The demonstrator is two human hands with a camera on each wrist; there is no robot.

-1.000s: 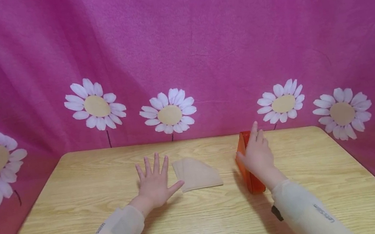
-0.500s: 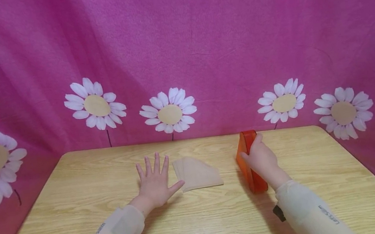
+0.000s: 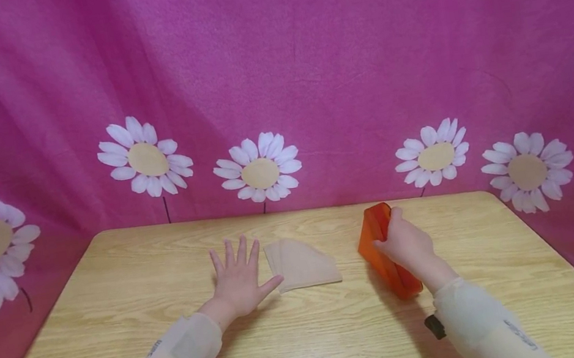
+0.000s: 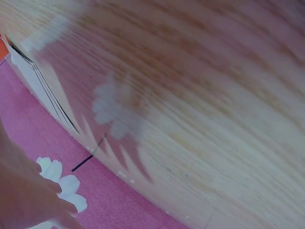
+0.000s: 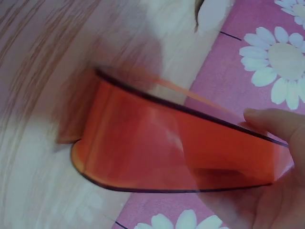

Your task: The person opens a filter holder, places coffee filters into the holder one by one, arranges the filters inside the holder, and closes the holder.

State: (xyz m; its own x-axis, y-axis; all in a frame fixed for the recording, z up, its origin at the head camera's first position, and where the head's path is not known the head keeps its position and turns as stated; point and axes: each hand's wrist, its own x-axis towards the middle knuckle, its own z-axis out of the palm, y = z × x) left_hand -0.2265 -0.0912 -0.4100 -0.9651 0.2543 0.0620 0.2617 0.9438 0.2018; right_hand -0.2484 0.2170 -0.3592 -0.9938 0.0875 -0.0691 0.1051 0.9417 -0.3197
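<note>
In the head view my right hand (image 3: 408, 245) grips a see-through orange plastic holder (image 3: 375, 246) by one side. The holder is tilted, and the right wrist view shows the thumb on the rim of the orange holder (image 5: 143, 143) with the fingers partly seen through its wall. My left hand (image 3: 237, 286) has its fingers straight and spread, palm down, and holds nothing. Beside its thumb lies a fanned stack of light brown cone-shaped paper coffee filters (image 3: 305, 264), its edges also in the left wrist view as a filter stack (image 4: 38, 83).
The wood-grain table (image 3: 310, 336) carries both arms' shadows. Behind it hangs a magenta cloth (image 3: 314, 63) printed with several white daisies, close along the table's back edge. A bright light reflection shows near the front.
The right hand has closed round the orange holder and tilted it, its near end swinging right. The left hand and the paper filters stay nearly where they were.
</note>
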